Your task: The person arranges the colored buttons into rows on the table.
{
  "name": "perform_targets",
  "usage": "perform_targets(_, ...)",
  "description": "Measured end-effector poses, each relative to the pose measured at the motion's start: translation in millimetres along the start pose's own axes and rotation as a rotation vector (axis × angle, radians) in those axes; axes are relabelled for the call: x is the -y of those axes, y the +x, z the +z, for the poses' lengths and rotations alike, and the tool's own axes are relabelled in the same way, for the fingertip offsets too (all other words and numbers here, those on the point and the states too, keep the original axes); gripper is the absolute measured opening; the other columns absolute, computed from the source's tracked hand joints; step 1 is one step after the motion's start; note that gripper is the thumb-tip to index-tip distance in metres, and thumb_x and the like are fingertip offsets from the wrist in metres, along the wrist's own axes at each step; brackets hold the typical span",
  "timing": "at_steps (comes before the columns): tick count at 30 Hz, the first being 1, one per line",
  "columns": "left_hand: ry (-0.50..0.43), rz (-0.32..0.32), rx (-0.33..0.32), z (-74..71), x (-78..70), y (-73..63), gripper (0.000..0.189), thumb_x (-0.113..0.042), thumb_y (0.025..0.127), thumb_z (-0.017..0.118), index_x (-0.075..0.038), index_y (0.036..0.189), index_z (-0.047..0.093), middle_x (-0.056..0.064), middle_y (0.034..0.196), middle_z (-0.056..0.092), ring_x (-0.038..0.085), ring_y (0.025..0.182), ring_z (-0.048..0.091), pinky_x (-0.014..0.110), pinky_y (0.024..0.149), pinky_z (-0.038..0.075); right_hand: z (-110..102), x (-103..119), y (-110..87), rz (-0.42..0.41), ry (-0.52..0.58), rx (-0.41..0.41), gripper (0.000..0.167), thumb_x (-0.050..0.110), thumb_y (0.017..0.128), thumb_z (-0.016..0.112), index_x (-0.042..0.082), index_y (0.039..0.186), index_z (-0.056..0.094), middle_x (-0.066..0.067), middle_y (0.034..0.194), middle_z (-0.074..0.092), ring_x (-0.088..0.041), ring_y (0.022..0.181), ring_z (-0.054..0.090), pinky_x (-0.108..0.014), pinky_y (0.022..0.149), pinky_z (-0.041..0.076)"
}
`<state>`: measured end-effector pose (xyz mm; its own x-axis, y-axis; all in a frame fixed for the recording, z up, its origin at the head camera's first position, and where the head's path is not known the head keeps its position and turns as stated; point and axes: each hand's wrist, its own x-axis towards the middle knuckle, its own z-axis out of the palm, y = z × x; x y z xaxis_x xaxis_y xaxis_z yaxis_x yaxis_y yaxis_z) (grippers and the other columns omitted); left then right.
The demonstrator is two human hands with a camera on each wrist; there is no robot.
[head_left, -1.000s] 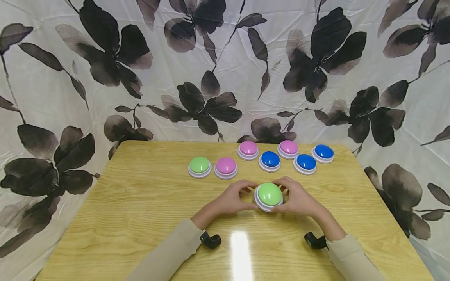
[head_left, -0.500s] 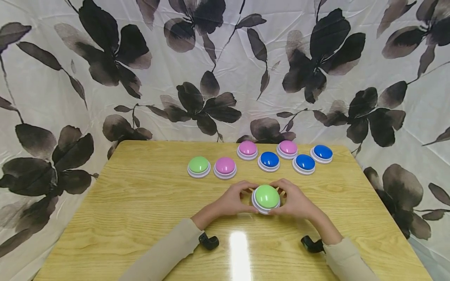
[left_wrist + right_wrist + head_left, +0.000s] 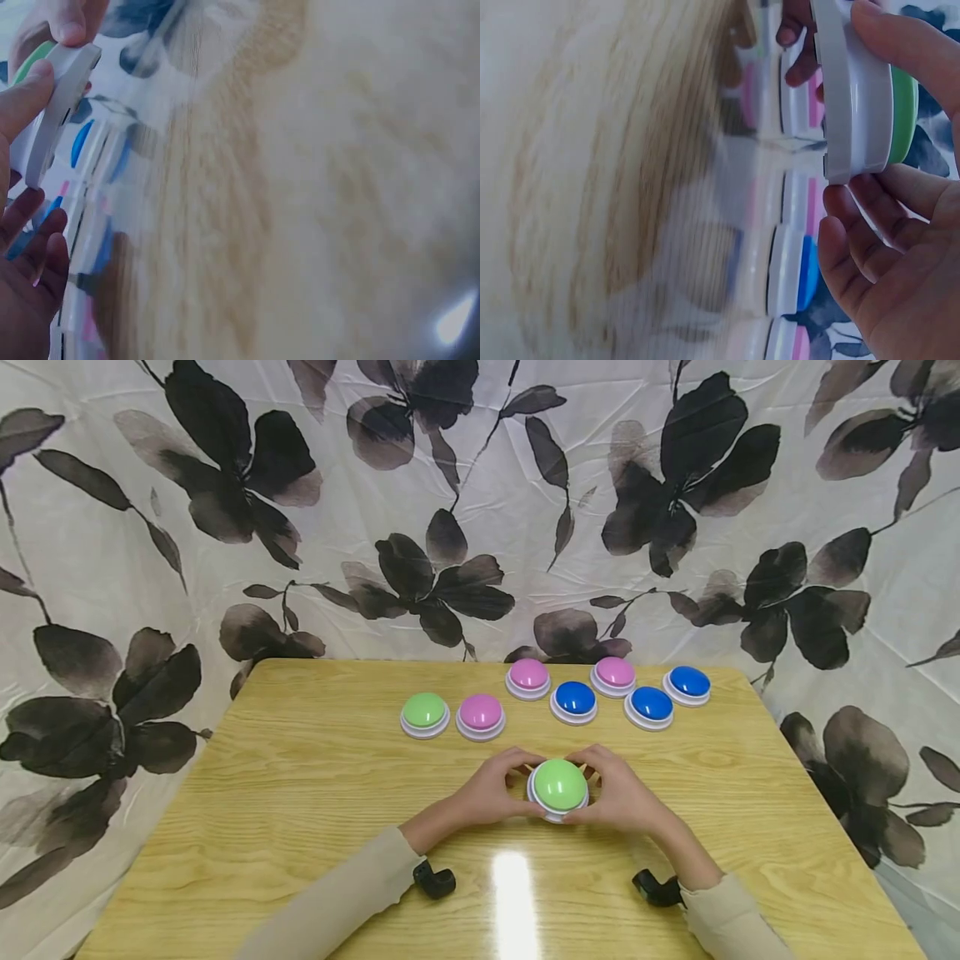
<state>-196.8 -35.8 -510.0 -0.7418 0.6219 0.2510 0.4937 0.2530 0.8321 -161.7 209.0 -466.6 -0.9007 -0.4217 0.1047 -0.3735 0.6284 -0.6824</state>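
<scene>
A green push button [image 3: 560, 785] with a white round base is held up off the table between both hands. My left hand [image 3: 495, 789] grips the base from the left, its thumb at the near side and fingers at the far side. From the right, my right hand [image 3: 621, 792] pinches the same base in a mirrored way. In the right wrist view, the base [image 3: 855, 97] stands clear of the tabletop, with thumb above and fingertips below its rim. The left wrist view shows the base's edge [image 3: 64, 105] tilted, with thumbs of both hands on it.
Behind the hands, a second green button [image 3: 423, 712] sits beside a pink button [image 3: 481, 714]. Farther right stand two more pink ones and several blue buttons [image 3: 649, 705]. The wooden table [image 3: 300, 793] ends at a floral cloth [image 3: 435, 510] at the back.
Both hands have shifted a little to the left and toward the body, carrying the green push button with them. The other buttons have stayed in place.
</scene>
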Motion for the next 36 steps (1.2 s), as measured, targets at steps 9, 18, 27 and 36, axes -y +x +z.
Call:
perform_targets(9,0.055,-0.007,-0.023,-14.5,-3.6,-18.3,0.073,-0.039,0.066,0.09,-0.021,0.13,0.058,-0.011,0.118,0.057,0.009,0.105,0.054,0.032,0.081,0.051,14.7,15.8,6.7,-0.035,0.023,-0.019,0.078,0.049,0.058,0.092,0.016,0.122,0.063,0.009,0.106,0.057,-0.014,0.09,0.051,-0.036,0.074,0.051)
perform_targets(18,0.078,-0.024,-0.062,-39.4,-6.9,-40.5,0.072,-0.039,0.066,0.09,-0.021,0.129,0.059,-0.011,0.119,0.057,0.01,0.105,0.054,0.036,0.081,0.05,35.0,32.1,18.7,-0.059,0.121,-0.037,0.077,0.049,0.059,0.091,0.018,0.123,0.062,0.007,0.109,0.055,-0.014,0.089,0.053,-0.033,0.072,0.053)
perform_targets(27,0.066,-0.036,-0.068,-66.5,-2.2,-57.1,0.071,-0.038,0.068,0.089,-0.022,0.13,0.06,-0.011,0.12,0.058,0.012,0.105,0.055,0.038,0.081,0.05,57.5,45.2,36.1,-0.066,0.151,-0.063,0.075,0.043,0.058,0.093,0.014,0.119,0.061,0.006,0.102,0.054,-0.013,0.083,0.055,-0.029,0.068,0.053)
perform_targets(36,0.026,-0.084,-0.079,-86.0,13.5,-78.4,0.069,-0.036,0.068,0.09,-0.026,0.129,0.06,-0.011,0.12,0.058,0.014,0.106,0.056,0.039,0.083,0.049,72.5,58.6,54.6,-0.119,0.163,0.03,0.074,0.033,0.06,0.094,0.011,0.121,0.06,0.005,0.106,0.054,-0.013,0.091,0.052,-0.032,0.074,0.053)
